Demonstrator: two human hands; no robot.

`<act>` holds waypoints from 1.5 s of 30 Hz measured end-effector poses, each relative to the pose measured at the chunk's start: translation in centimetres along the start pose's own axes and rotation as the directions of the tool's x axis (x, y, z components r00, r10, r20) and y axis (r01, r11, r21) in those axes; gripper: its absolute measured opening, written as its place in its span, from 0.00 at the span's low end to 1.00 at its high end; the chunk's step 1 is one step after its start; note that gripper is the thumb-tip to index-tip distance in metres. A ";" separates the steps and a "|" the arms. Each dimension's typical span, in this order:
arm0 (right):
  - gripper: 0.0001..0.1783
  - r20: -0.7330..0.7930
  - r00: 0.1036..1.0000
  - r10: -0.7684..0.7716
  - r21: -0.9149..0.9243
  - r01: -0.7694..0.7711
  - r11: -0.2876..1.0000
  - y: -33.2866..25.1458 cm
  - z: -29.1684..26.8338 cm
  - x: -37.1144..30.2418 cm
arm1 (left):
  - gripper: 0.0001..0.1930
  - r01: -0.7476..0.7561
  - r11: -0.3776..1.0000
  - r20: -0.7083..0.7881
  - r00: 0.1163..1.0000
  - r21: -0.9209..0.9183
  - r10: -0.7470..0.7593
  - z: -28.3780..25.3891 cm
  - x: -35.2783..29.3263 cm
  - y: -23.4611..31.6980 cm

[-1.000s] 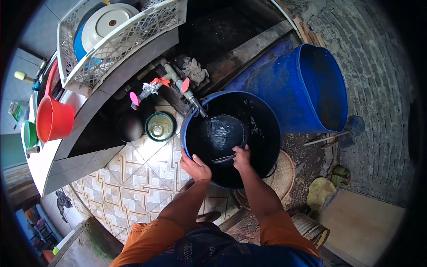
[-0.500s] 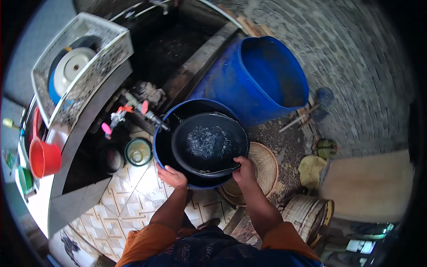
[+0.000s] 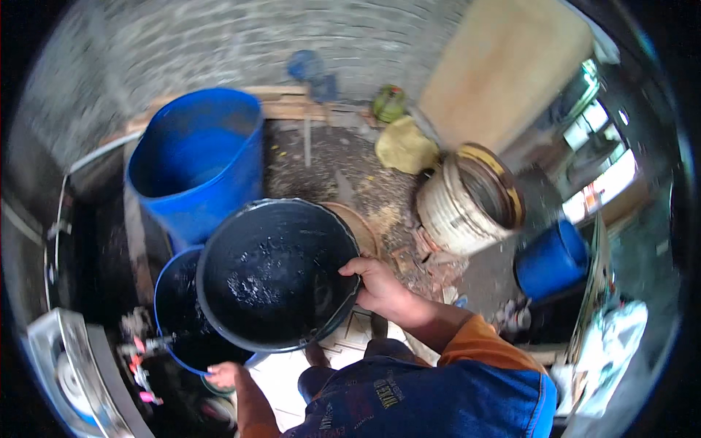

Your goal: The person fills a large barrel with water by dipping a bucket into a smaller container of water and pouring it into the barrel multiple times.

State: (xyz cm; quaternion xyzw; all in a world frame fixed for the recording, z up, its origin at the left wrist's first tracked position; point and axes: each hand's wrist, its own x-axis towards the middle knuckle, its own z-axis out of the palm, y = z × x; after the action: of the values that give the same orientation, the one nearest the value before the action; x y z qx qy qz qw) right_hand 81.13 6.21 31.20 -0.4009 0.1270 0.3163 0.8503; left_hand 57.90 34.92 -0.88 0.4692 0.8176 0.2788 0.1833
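Observation:
A wide black basin (image 3: 266,285) is tilted above a blue-rimmed tub (image 3: 162,321), with shiny wet glints on its inside. My right hand (image 3: 377,286) grips the basin's right rim, thumb over the edge. At the tub's near rim is my left hand (image 3: 222,375), its fingers bent against the blue edge and slightly blurred. The basin covers much of the tub. Behind them stands a tall open blue barrel (image 3: 219,175).
A round woven tray (image 3: 358,228) lies partly behind the basin. Farther right are a worn white bucket (image 3: 445,212), a yellowish cloth-like piece (image 3: 406,146) and another blue barrel (image 3: 553,259). Taps (image 3: 139,365) and a white crate (image 3: 55,365) are at left.
My view has turned to the right. The basin has come up and rightward off the tub, tilted in my right hand. My left hand stays by the tub's rim.

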 end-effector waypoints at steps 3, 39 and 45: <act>0.21 -0.066 0.986 -0.154 0.045 0.157 0.987 -4.2 -4.8 -3.3 | 0.29 0.042 0.998 0.035 0.998 0.041 -0.043 0.6 2.3 -0.9; 0.10 -0.307 -0.202 -0.930 -0.880 -0.313 0.359 -52.6 -55.5 -18.9 | 0.36 -0.286 0.919 0.899 0.416 0.272 -0.137 -2.8 -36.7 4.1; 0.12 -0.221 -0.192 -0.956 -0.862 -0.421 0.284 -55.7 -54.1 -17.4 | 0.34 -0.236 0.930 0.897 0.409 0.283 -0.169 -2.8 -34.8 1.5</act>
State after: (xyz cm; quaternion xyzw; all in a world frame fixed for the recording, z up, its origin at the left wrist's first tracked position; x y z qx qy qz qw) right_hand 105.38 -69.29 37.88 -0.8434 0.3502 -0.3755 0.1583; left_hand 74.50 4.51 3.56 0.5864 0.6119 -0.1755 0.5010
